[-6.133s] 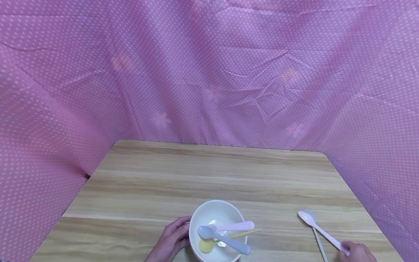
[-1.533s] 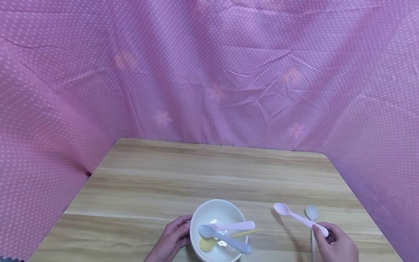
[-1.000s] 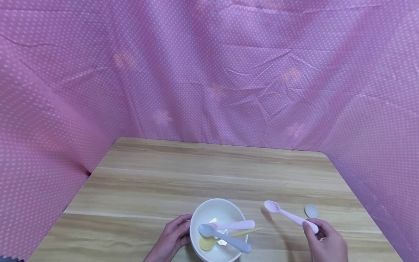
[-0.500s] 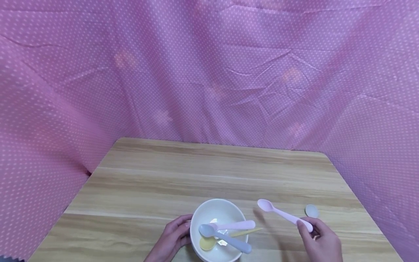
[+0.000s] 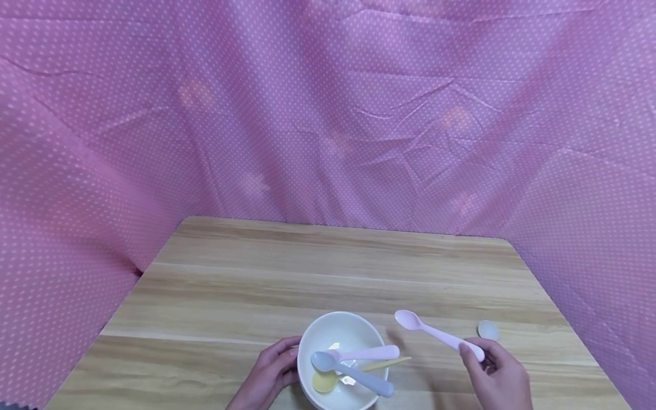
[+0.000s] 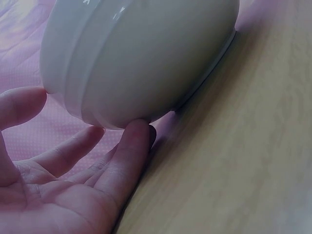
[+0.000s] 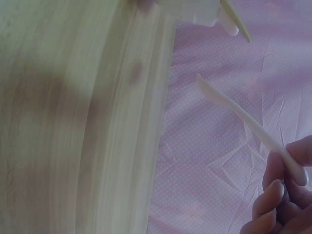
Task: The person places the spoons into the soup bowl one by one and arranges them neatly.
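A white bowl (image 5: 342, 324) stands near the front of the table, holding a pink spoon (image 5: 370, 353), a blue-grey spoon (image 5: 365, 380) and a yellow spoon (image 5: 324, 382), their handles leaning over its right rim. My left hand (image 5: 271, 369) touches the bowl's left side with extended fingertips; the left wrist view shows those fingertips (image 6: 134, 134) against the lower wall. Right of the bowl, my right hand (image 5: 499, 370) pinches the handle end of another pink spoon (image 5: 441, 336), held above the table with its head toward the bowl.
A pale grey spoon (image 5: 488, 329) lies on the wooden table (image 5: 328, 267) behind my right hand, which hides its handle. Pink dotted cloth (image 5: 328, 114) hangs around the table's back and sides.
My right hand picked up the pink spoon lying across the grey one, raised it and carried it left toward the bowl. My left hand and the bowl stay in place.
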